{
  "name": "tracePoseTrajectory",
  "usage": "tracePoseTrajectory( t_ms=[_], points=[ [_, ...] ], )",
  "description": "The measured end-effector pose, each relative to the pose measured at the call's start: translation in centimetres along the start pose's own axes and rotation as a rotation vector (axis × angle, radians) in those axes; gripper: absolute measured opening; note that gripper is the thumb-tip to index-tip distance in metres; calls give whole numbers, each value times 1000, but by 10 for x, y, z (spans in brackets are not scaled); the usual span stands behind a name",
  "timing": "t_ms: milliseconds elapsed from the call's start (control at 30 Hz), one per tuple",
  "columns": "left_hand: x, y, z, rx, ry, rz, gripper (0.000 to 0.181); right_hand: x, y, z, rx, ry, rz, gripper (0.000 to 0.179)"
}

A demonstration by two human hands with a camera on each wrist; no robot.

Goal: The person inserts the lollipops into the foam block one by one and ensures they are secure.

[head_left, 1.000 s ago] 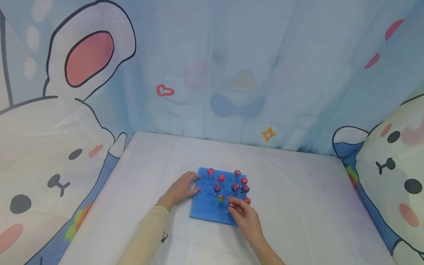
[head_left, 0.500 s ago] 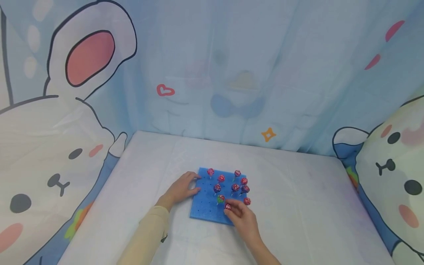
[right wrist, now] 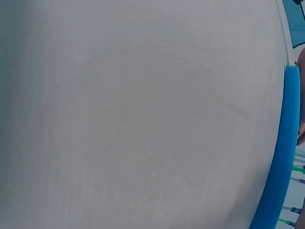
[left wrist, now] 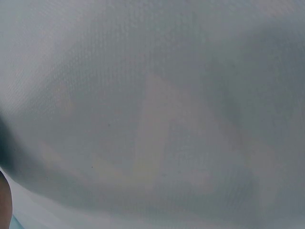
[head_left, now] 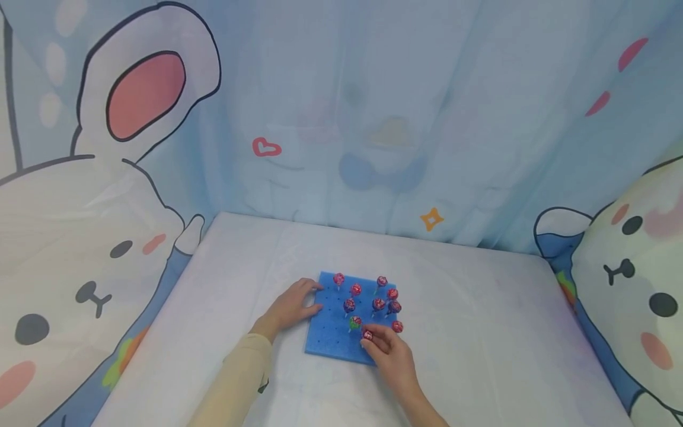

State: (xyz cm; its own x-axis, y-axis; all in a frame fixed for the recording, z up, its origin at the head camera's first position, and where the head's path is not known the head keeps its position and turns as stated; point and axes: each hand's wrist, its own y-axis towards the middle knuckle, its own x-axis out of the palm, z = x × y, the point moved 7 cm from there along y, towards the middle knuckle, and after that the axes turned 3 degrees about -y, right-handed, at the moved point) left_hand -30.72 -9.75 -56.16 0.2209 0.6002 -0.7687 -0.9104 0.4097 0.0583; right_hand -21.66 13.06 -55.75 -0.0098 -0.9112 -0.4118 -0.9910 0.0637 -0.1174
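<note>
A blue foam board (head_left: 332,347) with rows of small holes lies on the table, and several lollipops stand upright in it by their sticks. My left hand (head_left: 290,305) rests at the board's left edge, fingers and thumb spread against it. Low on the board, my right hand (head_left: 396,359) pinches a red-wrapped lollipop (head_left: 367,335) between thumb and fingers; its stick is hidden. Just behind it stands a green-and-red lollipop (head_left: 355,322), and to the right a red lollipop (head_left: 397,327). The right wrist view catches the board's edge (right wrist: 286,129) and some lollipop sticks.
A pale cloth (head_left: 480,332) covers the table around the board. Behind hangs a light blue curtain (head_left: 320,71) printed with cartoon animals. Other lollipops, including a dark-wrapped lollipop (head_left: 349,305) and a pink lollipop (head_left: 338,279), stand toward the board's back.
My right hand has shifted slightly left and down with the lollipop, whose green stick end showed a second ago and is now out of sight. The left hand has stayed in place.
</note>
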Motion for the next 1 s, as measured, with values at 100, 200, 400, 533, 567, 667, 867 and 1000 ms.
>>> tracePoseTrajectory(
  t_ms=[100, 200, 400, 533, 567, 667, 867, 1000],
  points=[
    [1, 0, 0, 7, -1, 6, 45, 0, -1, 0, 1, 14, 2, 28],
    [1, 0, 0, 14, 0, 9, 45, 0, -2, 1, 4, 24, 3, 29],
    [-1, 3, 2, 24, 1, 12, 44, -1, -3, 1, 21, 42, -1, 32],
    [-3, 4, 3, 18, 36, -10, 44, -7, -2, -7, -23, 52, -4, 34],
    [-5, 5, 3, 7, 46, -17, 45, -9, -2, -10, -47, 52, -5, 35],
    [-11, 7, 0, -48, 80, -17, 46, -22, 1, -27, -172, 50, 1, 34],
    [-34, 17, -5, -61, 289, 54, 46, -77, 26, -66, -445, -184, 190, 28],
    [-44, 18, -15, -94, 468, 38, 54, -111, 64, -63, -455, -466, 254, 34]
  ],
)
